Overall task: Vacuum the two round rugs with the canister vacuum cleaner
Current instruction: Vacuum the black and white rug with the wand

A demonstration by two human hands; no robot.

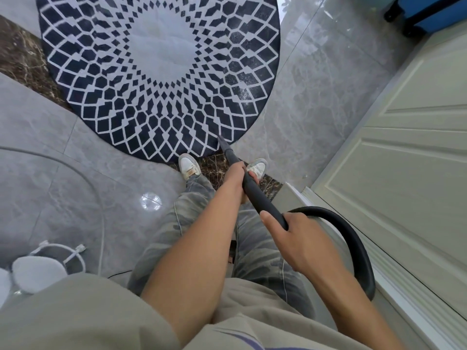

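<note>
A round rug [161, 72] with a dark blue and white diamond pattern and a pale centre lies on the grey tiled floor ahead of my feet. Whitish dust speckles its right side [242, 94]. The black vacuum wand [249, 183] slants from lower right toward the rug, and its narrow nozzle tip [222, 141] touches the rug's near edge. My left hand [240, 174] grips the wand low down. My right hand [290, 231] grips it higher up, where the black hose [353, 238] curves away to my right. The canister is out of view, and I see only one rug.
A pale panelled door [404, 147] and its threshold run along the right. A blue object on wheels [427, 13] stands at the far right. A white charger with a coiled cable [50, 258] lies at the lower left. My white shoes [188, 168] stand just short of the rug.
</note>
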